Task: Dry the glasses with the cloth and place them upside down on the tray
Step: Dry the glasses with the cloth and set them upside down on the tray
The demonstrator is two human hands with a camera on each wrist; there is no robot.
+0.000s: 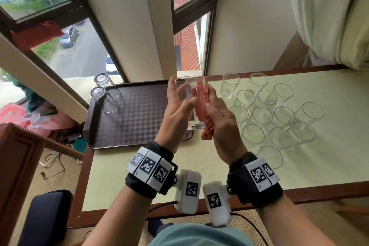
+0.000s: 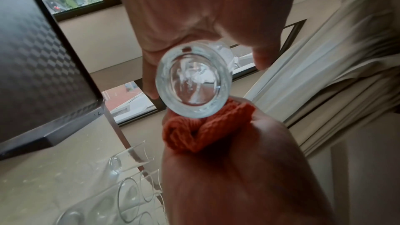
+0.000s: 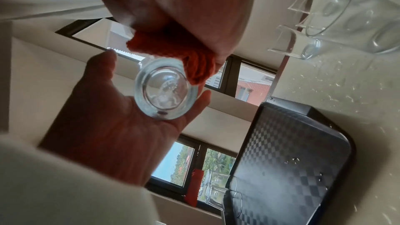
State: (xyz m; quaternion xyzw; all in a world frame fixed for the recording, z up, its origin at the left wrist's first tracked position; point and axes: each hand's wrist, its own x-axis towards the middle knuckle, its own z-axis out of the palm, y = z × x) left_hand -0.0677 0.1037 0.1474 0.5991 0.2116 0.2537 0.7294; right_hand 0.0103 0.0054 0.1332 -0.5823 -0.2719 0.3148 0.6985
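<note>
My left hand (image 1: 175,104) holds a clear glass (image 1: 196,125) upright in the air over the tray's right edge, thumb and fingers round its wall. Its thick base (image 2: 192,83) faces the wrist cameras. My right hand (image 1: 221,126) grips a red knitted cloth (image 1: 201,104) and presses it against the glass's right side; a fold hangs below the base. The dark checkered tray (image 1: 129,118) lies to the left on the table. Two glasses (image 1: 100,88) stand upside down at its far left corner. In the right wrist view the cloth (image 3: 173,47) touches the glass (image 3: 165,90).
Several clear glasses (image 1: 279,114) stand mouth up in a cluster on the cream table (image 1: 199,154) to the right of my hands. Windows and a wall run behind the table. A curtain (image 1: 329,16) hangs at the far right. A dark stool (image 1: 46,215) stands at the lower left.
</note>
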